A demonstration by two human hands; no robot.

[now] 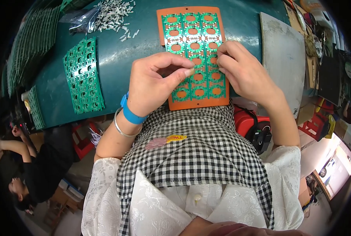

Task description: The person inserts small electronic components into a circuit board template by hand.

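Note:
An orange plate [199, 104] lies at the near edge of the table, its lower end over my lap. On it rests a green circuit board panel [194, 38] with rows of ring-shaped sections, the orange showing through their oval openings. Over the panel's left middle is my left hand [152, 78], thumb and forefinger pressed together at the fingertips. At its right edge my right hand [244, 72] bends its fingers into a pinch against the rings. Anything between the fingertips of either hand is too small or hidden to name.
Small white parts [113, 15] are heaped at the back left beside a clear plastic bag [78, 21]. Another green panel [84, 76] lies left, near stacked panels [32, 51]. A grey metal sheet [283, 59] lies right. A person in black [49, 169] is at lower left.

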